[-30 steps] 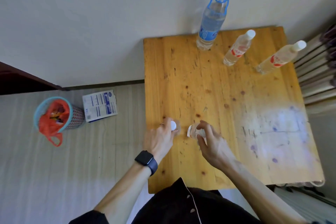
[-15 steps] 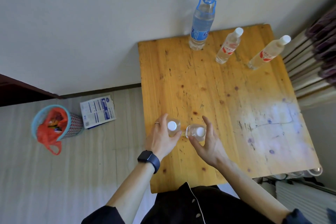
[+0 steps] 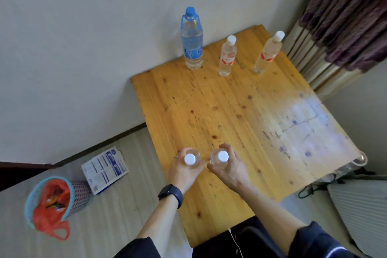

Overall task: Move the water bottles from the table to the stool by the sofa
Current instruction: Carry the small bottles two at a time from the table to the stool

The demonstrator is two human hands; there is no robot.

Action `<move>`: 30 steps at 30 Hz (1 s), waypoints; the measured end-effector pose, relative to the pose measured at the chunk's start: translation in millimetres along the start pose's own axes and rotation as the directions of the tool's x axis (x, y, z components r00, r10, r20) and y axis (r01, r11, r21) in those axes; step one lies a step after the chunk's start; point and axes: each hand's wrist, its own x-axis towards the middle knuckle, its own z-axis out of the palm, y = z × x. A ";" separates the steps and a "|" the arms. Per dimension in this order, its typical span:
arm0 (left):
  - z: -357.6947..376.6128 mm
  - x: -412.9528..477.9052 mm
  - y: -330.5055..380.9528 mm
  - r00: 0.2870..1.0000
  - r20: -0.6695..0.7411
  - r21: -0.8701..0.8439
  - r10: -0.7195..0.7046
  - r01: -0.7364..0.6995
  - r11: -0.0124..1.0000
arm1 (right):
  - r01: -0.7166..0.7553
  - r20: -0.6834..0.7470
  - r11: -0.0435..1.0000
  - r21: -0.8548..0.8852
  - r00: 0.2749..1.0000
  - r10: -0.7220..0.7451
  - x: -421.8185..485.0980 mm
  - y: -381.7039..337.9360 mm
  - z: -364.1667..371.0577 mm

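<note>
The person stood at the near edge of the wooden table [image 3: 240, 115], both arms reaching over it. The left hand [image 3: 182, 170], with a dark watch [image 3: 171, 194] on its wrist and a ring on one finger, was wrapped round a small bottle [image 3: 191, 160], fingers clamped on its sides below the white cap. The right hand [image 3: 227, 170] gripped a second bottle [image 3: 219, 159] the same way, fingers curled tight about it. The two bottles were upright and just beside each other near the table's front; I could not tell whether their bases touched the wood.

Three more bottles stood in a row at the far edge by the wall: a tall blue bottle [image 3: 191, 42] on the left, a middle bottle [image 3: 227, 56] with a red label, and a right bottle [image 3: 267, 53], also red-labelled, near the curtain [image 3: 343, 19].

On the floor to the left lay a printed packet [image 3: 104, 168], and farther left a basket [image 3: 57, 201] with an orange bag in it.
</note>
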 end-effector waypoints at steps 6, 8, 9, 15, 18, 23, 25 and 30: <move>-1.8 -0.7 13.9 0.993 0.116 0.121 0.022 -0.036 0.992 | -0.093 -0.066 0.982 0.165 0.992 0.105 -18.6 10.1 -15.5; 5.6 -5.1 21.1 0.984 0.170 0.165 0.061 -0.089 0.982 | -0.137 -0.125 0.963 0.230 0.978 0.169 -39.1 23.2 -29.0; 11.8 -8.2 24.5 0.976 0.204 0.176 0.082 -0.119 0.977 | -0.159 -0.153 0.951 0.264 0.967 0.204 -51.9 31.1 -37.4; 88.5 -54.4 73.1 0.851 0.486 0.221 0.198 -0.339 0.915 | -0.292 -0.368 0.865 0.408 0.814 0.449 -165.3 99.2 -92.6; 139.9 -106.4 108.0 0.734 0.609 0.173 0.302 -0.494 0.852 | -0.307 -0.484 0.777 0.549 0.642 0.595 -241.1 139.6 -110.3; 228.5 -224.0 144.8 0.543 0.738 0.102 0.401 -0.677 0.729 | -0.258 -0.599 0.688 0.679 0.348 0.721 -388.7 213.4 -113.7; 260.4 -282.9 153.2 0.476 0.763 0.090 0.437 -0.748 0.658 | -0.261 -0.588 0.643 0.720 0.264 0.765 -452.5 241.9 -107.5; 322.9 -436.1 171.7 0.241 0.874 -0.021 0.423 -0.850 0.527 | -0.234 -0.511 0.497 0.836 0.001 0.860 -609.2 286.7 -83.2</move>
